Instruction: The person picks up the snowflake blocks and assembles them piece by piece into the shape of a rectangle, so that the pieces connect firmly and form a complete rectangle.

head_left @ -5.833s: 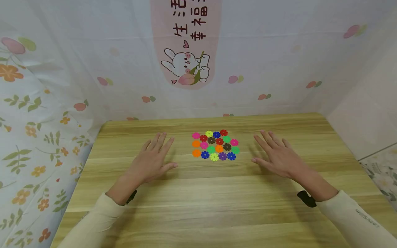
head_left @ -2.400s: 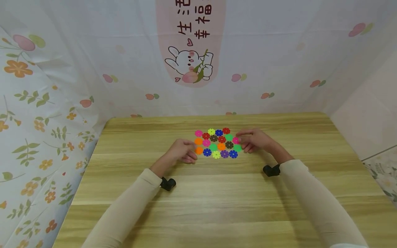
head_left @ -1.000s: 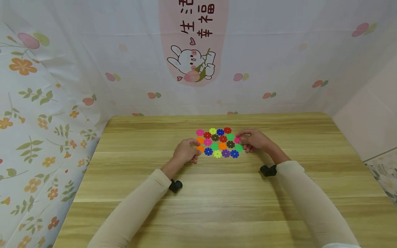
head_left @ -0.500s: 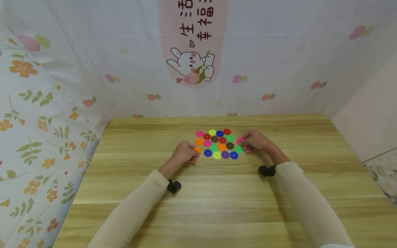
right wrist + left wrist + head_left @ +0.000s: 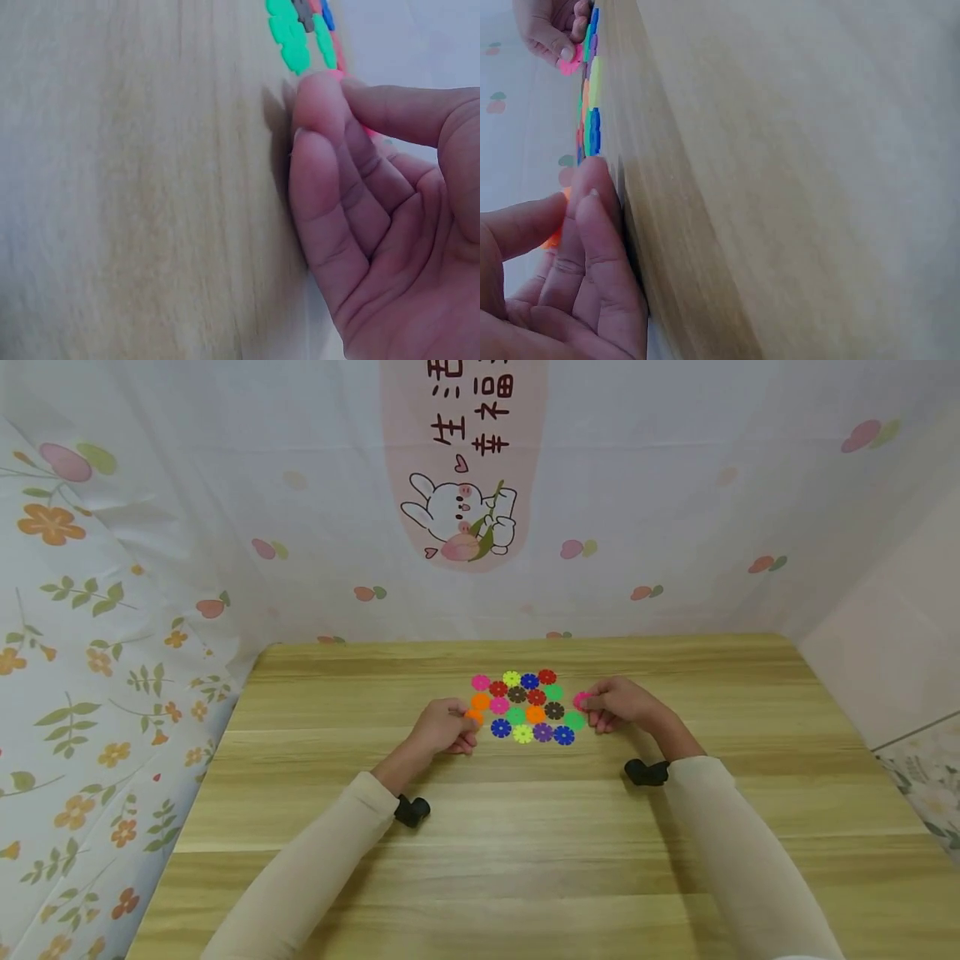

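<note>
In the head view, notched plastic snowflake discs in many colours lie in a cluster on the wooden table [image 5: 480, 827]. My left hand [image 5: 442, 727] pinches an orange snowflake disc [image 5: 474, 716] between thumb and fingers at the cluster's left edge. At the right edge, my right hand [image 5: 624, 703] pinches a pink snowflake disc [image 5: 582, 700], held a little apart from the others. A second orange disc [image 5: 481, 702] lies just beyond the left fingertips. In the right wrist view, the fingers mostly hide the pink disc, and green discs [image 5: 295, 52] lie just past them.
Red, blue, yellow, brown, green and purple discs fill the cluster between the hands, such as a purple disc [image 5: 543, 732] in the near row. A printed cloth [image 5: 637, 510] hangs behind the table. Black wrist cameras [image 5: 647, 772] sit under the forearms.
Both hands came in from lying spread beside the cluster. The left took an orange disc and drew it slightly out of place; the right took the pink disc and moved it right.
</note>
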`<state>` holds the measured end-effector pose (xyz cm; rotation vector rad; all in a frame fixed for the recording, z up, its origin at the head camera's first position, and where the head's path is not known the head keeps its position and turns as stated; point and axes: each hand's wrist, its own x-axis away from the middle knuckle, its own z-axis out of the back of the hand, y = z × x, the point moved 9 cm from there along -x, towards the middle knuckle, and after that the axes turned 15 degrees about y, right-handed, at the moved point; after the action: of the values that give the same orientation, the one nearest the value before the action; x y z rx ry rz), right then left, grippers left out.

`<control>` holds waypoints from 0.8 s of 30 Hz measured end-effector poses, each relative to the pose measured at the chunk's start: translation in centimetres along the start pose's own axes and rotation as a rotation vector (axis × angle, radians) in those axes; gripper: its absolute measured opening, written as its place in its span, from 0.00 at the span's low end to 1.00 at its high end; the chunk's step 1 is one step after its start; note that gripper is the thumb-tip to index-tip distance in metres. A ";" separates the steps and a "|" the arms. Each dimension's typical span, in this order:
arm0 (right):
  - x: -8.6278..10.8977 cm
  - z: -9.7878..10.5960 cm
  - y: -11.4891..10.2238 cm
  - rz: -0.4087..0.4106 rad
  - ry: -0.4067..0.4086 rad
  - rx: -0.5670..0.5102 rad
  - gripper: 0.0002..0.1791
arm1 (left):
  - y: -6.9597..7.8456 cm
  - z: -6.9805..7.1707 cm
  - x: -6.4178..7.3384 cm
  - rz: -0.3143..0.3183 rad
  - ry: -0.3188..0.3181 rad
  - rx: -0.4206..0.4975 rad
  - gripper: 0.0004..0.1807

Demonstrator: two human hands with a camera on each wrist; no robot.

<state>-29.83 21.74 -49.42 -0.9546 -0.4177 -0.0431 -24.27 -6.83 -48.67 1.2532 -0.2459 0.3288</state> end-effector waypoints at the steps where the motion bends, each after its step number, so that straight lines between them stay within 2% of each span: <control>1: 0.1 0.1 0.0 0.004 0.002 -0.001 0.15 | 0.1 0.0 0.1 -0.011 -0.008 0.005 0.05; 6: 0.8 0.4 -0.3 0.014 0.027 -0.009 0.15 | 1.1 0.1 0.7 -0.127 -0.016 -0.026 0.06; 11: 1.4 0.4 -0.9 0.033 0.049 -0.038 0.17 | 2.6 0.8 1.4 -0.252 0.033 -0.078 0.06; 16: 2.1 0.1 -1.8 0.048 0.049 -0.081 0.18 | 3.9 1.6 1.7 -0.294 0.071 -0.087 0.06; 21: 3.1 -0.1 -3.5 0.071 0.047 -0.105 0.18 | 4.8 1.7 1.9 -0.337 0.077 -0.089 0.11; 24: 3.6 -0.2 -4.6 0.094 0.061 -0.107 0.18 | 5.3 1.6 2.1 -0.372 0.080 -0.101 0.10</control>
<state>-27.51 19.44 -44.59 -1.0742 -0.3165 -0.0093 -24.27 -6.73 -42.78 1.1559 0.0412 0.0450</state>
